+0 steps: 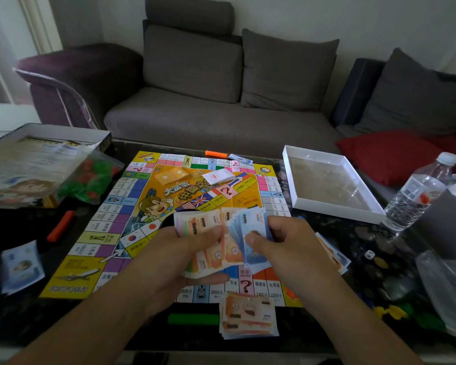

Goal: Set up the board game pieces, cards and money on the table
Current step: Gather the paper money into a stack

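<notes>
The colourful game board [132,206] lies open on the dark table. Above its near half, my left hand [174,256] holds a fanned stack of play money [208,233], orange and pink notes on the left. My right hand [290,241] pinches the blue notes [256,233] at the right side of that fan. A pile of orange notes [248,317] lies at the board's near edge. More notes lie at the left [21,267] and behind my right wrist [334,254]. White cards [219,176] sit near the board's middle.
The box base [37,164] with papers and a bag of red and green houses [90,180] stands at the left. A white box lid [334,204] and a water bottle [416,193] are at the right. Orange sticks [61,226], a green stick [192,318], a die [369,254] and coloured tokens [395,312] lie around.
</notes>
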`<state>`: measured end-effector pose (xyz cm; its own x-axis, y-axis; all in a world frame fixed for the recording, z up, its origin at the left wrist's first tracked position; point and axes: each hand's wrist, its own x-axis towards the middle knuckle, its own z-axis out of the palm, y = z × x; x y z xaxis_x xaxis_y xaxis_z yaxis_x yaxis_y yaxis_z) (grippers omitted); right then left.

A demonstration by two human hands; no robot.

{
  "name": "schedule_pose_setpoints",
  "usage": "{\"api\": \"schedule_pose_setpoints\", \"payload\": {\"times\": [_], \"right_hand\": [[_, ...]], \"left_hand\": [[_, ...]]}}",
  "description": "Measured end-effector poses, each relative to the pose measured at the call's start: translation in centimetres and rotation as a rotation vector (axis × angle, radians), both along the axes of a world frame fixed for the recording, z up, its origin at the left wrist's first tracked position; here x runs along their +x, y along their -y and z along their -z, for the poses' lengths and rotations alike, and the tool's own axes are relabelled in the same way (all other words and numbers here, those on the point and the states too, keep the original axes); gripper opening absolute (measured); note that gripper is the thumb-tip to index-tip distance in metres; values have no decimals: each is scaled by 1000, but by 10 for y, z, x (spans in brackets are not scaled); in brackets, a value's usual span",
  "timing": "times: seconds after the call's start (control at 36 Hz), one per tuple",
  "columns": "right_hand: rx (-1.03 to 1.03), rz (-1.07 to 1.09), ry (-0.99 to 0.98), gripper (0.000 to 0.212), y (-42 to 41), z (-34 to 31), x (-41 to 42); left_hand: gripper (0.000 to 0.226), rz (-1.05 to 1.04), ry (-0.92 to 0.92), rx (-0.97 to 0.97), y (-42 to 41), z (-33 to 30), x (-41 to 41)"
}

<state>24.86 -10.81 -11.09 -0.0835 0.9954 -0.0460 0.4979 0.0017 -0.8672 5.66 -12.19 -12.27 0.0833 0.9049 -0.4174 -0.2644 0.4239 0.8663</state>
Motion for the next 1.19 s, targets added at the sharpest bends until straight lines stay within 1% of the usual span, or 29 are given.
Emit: {"api": "schedule_pose_setpoints", "payload": {"times": [0.14,0.22,0.28,0.5,0.67,0.72,0.81,0.83,0.89,1.03,1.08,1.19], "right_hand": [[35,-77,53,20,-1,2,-1],[55,-145,86,30,0,3,-5],[62,-152,104,31,0,4,-7],[-48,-171,-19,28,3,-1,-9],[-28,-96,-13,27,2,-6,-6],[-23,-75,-17,25,1,-7,-4],[-16,-48,-30,30,2,-8,-4],[-18,-47,-41,28,1,-8,-4],[-36,-34,-71,23,2,-7,-5],[-130,15,-126,23,1,-7,-7],[-149,37,-141,23,0,-6,-10],[-114,135,-179,24,-3,-3,-14]], "left_hand": [[23,27,-1,-21,-1,1,0],[19,29,-4,-30,-1,2,1],[18,31,2,-36,-1,3,2],[23,19,64,-57,-2,3,1],[16,25,31,-14,-1,-1,-2],[17,29,7,-7,-1,-1,-2],[18,32,-15,-2,-1,0,-3],[19,24,-14,-2,-1,1,-3],[20,-18,7,-2,-1,3,-3],[20,-152,100,6,-4,4,-2],[20,-173,125,14,-5,3,-1],[20,-163,130,24,-7,2,3]]}}
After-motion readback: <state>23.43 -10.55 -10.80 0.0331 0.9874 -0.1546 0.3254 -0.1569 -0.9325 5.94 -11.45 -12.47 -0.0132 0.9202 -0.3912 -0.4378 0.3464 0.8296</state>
